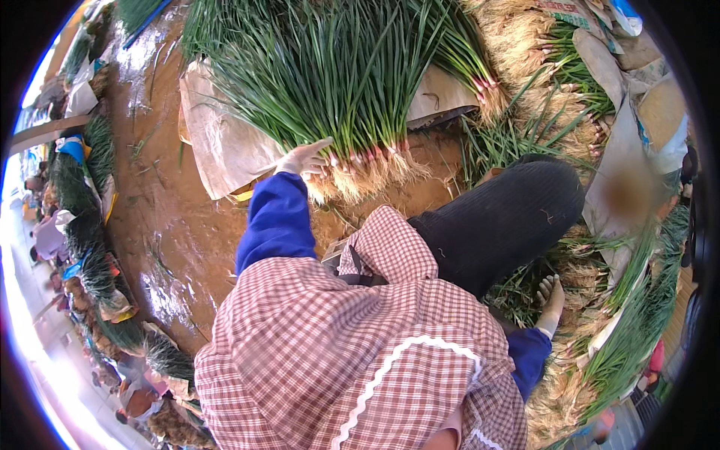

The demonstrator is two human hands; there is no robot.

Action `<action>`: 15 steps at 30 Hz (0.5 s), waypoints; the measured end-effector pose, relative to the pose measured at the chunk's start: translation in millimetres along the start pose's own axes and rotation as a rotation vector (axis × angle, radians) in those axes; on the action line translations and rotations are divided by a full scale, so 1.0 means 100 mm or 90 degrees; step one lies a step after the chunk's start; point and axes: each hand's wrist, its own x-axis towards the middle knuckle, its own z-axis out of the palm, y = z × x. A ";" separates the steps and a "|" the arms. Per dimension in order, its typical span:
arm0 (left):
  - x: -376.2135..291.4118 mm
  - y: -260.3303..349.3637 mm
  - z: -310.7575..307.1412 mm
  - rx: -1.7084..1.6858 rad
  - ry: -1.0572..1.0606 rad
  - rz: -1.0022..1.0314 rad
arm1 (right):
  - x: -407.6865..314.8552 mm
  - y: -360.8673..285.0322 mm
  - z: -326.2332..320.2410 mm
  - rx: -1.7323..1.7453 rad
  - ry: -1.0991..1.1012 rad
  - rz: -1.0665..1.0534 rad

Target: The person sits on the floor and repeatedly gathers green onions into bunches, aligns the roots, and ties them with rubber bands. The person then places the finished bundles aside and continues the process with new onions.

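A wide row of green onions (349, 95) with pale roots lies fanned out at the top centre, partly over a whitish sheet (225, 129). My left hand (304, 160), in a pale glove, rests at the left end of the row, by the stem bases and roots; its index finger points right, and whether it grips any stems cannot be told. My right hand (551, 297), also gloved, is low at the right, fingers apart, beside loose green leaves (514, 295) and piled roots. Nothing shows in it.
Wet brown ground (163, 225) stretches along the left. A smaller onion bunch (484, 84) lies right of the row. Thick piles of rooted onions (579, 112) line the right side, with a grey sheet (610, 163) among them. My bent knee (540, 185) stands between the hands. People and more bundles are far left.
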 end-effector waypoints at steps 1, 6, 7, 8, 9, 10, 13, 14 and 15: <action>-0.22 0.00 -0.19 0.044 -0.002 0.070 | 0.15 -0.02 0.07 0.004 0.049 0.012; 0.39 0.00 -0.53 0.441 0.287 0.005 | 0.86 0.19 0.84 -0.036 -0.089 -0.054; 0.59 -0.13 -0.60 0.442 0.255 -0.008 | 0.89 0.18 1.16 -0.085 -0.082 -0.078; 0.75 -0.14 -0.53 0.518 0.297 0.034 | 0.84 0.26 1.28 -0.107 -0.053 -0.073; 0.98 -0.65 -1.24 0.790 0.322 0.101 | 0.85 0.27 1.64 -0.139 -0.103 -0.070; 0.94 -0.86 -1.34 0.664 0.296 0.157 | 0.81 0.26 1.69 -0.157 -0.097 -0.074; 0.73 -1.20 -1.58 0.512 0.243 0.280 | 0.84 0.33 1.84 -0.171 -0.106 -0.078; 0.84 -0.71 -0.79 0.512 0.216 0.234 | 0.87 0.38 1.58 -0.151 -0.036 -0.082; 0.33 -0.44 -0.20 0.502 0.234 0.151 | 0.89 0.39 1.54 -0.157 -0.021 -0.088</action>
